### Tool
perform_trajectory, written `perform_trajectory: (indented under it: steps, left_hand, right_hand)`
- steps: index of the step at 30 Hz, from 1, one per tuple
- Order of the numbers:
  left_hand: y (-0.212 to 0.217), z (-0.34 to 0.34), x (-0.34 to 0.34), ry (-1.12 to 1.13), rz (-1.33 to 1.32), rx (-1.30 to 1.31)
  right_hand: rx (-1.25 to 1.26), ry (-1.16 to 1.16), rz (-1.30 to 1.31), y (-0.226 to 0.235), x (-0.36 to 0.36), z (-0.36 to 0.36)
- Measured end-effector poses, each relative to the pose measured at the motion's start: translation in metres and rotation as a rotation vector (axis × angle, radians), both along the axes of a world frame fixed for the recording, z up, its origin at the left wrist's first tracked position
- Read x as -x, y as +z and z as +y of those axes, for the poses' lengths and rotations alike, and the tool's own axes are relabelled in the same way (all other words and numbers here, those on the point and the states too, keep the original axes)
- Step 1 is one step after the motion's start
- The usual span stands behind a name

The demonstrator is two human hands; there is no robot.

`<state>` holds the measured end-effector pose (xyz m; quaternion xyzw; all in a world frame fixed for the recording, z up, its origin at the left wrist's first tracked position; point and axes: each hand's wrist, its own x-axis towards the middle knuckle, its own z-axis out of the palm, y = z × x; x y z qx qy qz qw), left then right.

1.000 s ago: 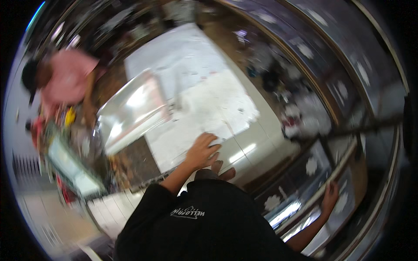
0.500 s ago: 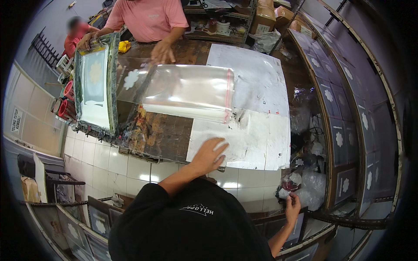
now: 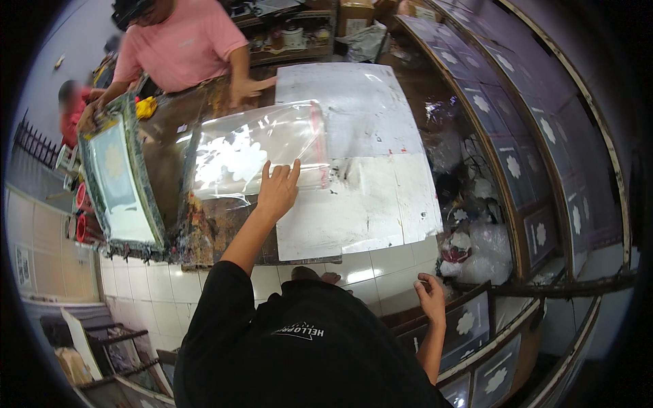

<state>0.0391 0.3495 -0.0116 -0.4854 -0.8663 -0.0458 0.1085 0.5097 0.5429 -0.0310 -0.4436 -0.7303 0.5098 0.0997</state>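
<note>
Though bare, left hand (image 3: 277, 189) over bags (image 3: 292, 129)

White lettering runs across the chest of the black shirt (image 3: 306, 367), upside down in this view, with a thin angular white outline (part of the line fades into the cloth). A sign (image 3: 24, 265) on the pale door (image 3: 51, 251) is too small to read. So are the label (image 3: 355, 26) on a box (image 3: 354, 12) and the marks along the bag (image 3: 289, 132)'s red strip (image 3: 315, 129).
</note>
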Motion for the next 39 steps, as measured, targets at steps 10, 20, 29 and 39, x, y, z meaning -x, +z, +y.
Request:
perform_trajectory:
  steps: [10,20,29,39]
  left_hand:
    - [0.021,0.019,-0.042,-0.363,0.014,-0.273]
    - [0.026,0.071,-0.200,-1.019,-0.192,-0.128]
    - [0.025,0.109,-0.277,-1.261,-0.184,0.053]
    - [0.051,0.180,-0.357,-1.574,-0.634,0.079]
  right_hand:
    - [0.171,-0.063,0.223,-0.007,0.020,-0.033]
    - [0.400,0.017,0.643,0.050,0.101,0.001]
    - [-0.143,-0.201,0.253,0.053,0.010,0.009]
    - [-0.102,-0.686,0.382,0.085,-0.214,0.029]
